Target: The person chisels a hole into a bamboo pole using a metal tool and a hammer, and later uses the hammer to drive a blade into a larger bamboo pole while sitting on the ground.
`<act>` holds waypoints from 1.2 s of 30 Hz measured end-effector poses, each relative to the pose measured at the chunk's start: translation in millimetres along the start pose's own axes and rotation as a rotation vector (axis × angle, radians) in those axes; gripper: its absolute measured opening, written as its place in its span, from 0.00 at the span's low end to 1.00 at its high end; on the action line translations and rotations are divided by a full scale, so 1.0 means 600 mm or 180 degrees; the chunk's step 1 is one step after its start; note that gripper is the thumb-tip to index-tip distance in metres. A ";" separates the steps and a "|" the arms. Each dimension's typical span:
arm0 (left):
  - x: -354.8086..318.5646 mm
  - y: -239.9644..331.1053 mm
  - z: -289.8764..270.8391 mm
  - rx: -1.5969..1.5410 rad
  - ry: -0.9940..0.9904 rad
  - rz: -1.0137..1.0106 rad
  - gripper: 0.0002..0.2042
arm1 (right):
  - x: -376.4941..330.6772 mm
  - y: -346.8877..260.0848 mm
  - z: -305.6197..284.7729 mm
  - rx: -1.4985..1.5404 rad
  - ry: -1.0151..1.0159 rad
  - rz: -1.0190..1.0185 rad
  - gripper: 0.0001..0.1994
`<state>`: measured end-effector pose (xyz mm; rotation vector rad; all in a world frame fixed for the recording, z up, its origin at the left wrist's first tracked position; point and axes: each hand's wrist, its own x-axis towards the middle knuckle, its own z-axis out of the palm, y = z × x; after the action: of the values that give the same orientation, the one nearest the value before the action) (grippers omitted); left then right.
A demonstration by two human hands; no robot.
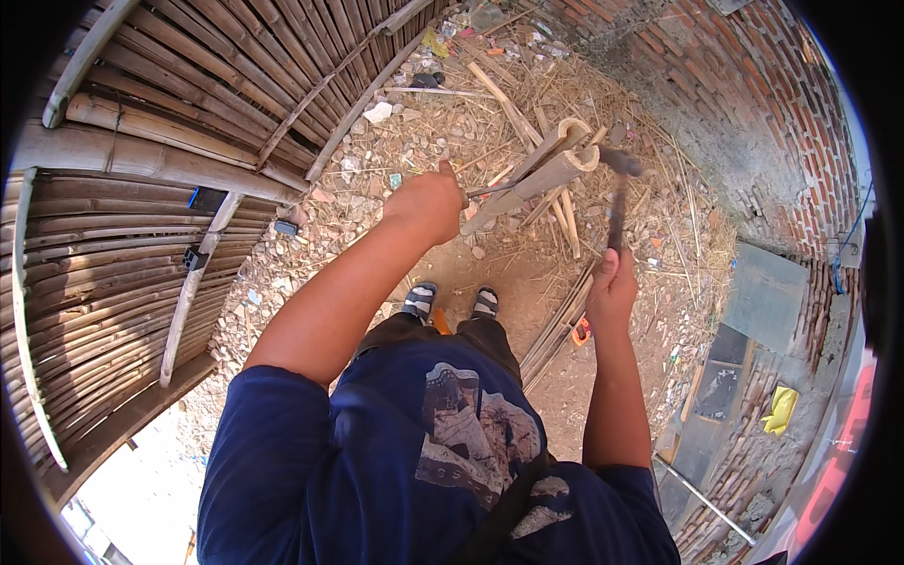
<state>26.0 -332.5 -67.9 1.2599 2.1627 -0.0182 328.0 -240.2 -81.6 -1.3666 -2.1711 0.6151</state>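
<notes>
My left hand point(426, 205) is closed round the handle of a tool with a thin dark metal blade point(490, 189). The blade reaches right to a thick bamboo piece point(541, 186); how deep it sits there I cannot tell. A second bamboo piece point(563, 137) with a curved, hollow end lies close behind the first, a gap showing between them. Closed on the shaft of a hammer point(618, 212), my right hand point(612, 290) holds it upright in the picture. The hammer's dark head is just right of the bamboo's pale cut end.
Straw, stones and bamboo strips point(557, 325) litter the ground around my sandalled feet point(485, 301). A bamboo slat wall point(226, 85) stands left, a brick wall point(716, 104) right. A grey sheet point(763, 294) leans by the brick wall; a small orange thing point(581, 330) lies near my right forearm.
</notes>
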 end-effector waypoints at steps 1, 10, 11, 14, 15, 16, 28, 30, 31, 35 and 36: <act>0.003 0.002 0.000 0.0023 -0.0039 0.0010 0.40 | 0.004 0.009 0.006 -0.0004 -0.0170 0.0071 0.22; -0.004 -0.006 -0.018 0.0031 -0.0155 -0.0084 0.38 | 0.019 -0.014 -0.050 0.1251 0.0176 0.0499 0.24; -0.008 -0.002 -0.021 0.0008 -0.0164 -0.0104 0.38 | 0.012 -0.009 -0.036 0.1253 0.0233 0.0412 0.24; -0.001 0.004 -0.019 0.0077 -0.0213 -0.0097 0.38 | -0.013 0.061 0.022 -0.0103 -0.0364 0.0217 0.24; 0.002 0.002 -0.023 0.0112 -0.0207 -0.0120 0.38 | -0.003 0.068 0.029 -0.0330 -0.0580 0.0253 0.24; 0.004 0.001 -0.028 0.0097 -0.0164 -0.0138 0.38 | 0.000 0.077 0.013 -0.0024 -0.0425 0.0316 0.23; 0.009 -0.002 0.001 -0.0021 -0.0104 -0.0129 0.38 | 0.012 0.034 0.021 -0.0327 -0.0690 0.0194 0.23; 0.007 -0.016 0.007 -0.0079 0.0020 -0.0137 0.37 | 0.030 0.018 -0.013 0.0083 -0.0505 0.0227 0.24; 0.007 -0.023 0.010 -0.0073 0.0002 -0.0181 0.38 | 0.035 -0.001 -0.035 0.0284 -0.0426 0.0263 0.24; 0.015 -0.022 0.009 -0.0066 -0.0006 -0.0164 0.39 | 0.030 -0.027 -0.048 0.0820 0.0086 0.0184 0.25; 0.015 -0.017 0.009 -0.0068 0.0002 -0.0128 0.39 | 0.023 -0.029 -0.029 0.0478 0.0145 0.0013 0.24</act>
<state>17.7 -332.7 -79.7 1.2043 2.1830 -0.0113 321.6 -232.7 -55.3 -1.2936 -2.0428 0.7259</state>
